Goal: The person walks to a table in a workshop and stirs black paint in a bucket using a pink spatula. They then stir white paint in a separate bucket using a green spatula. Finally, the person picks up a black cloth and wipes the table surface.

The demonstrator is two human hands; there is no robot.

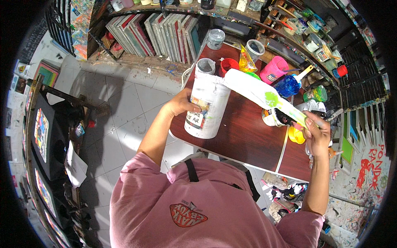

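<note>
Framed screens point(159, 35) are leaning in a row against the far shelf, while a pink tub point(274, 69), a blue jar point(287, 86) and a red cup point(228, 65) are crowding the table's point(248, 136) far right corner.

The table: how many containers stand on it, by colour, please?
White and grey: 5, among them the big white bucket under the left hand and the small tub near the right hand.
Red: 1, a cup.
Pink: 1, a tub.
Blue: 1, a jar.
Total: 8.
</note>
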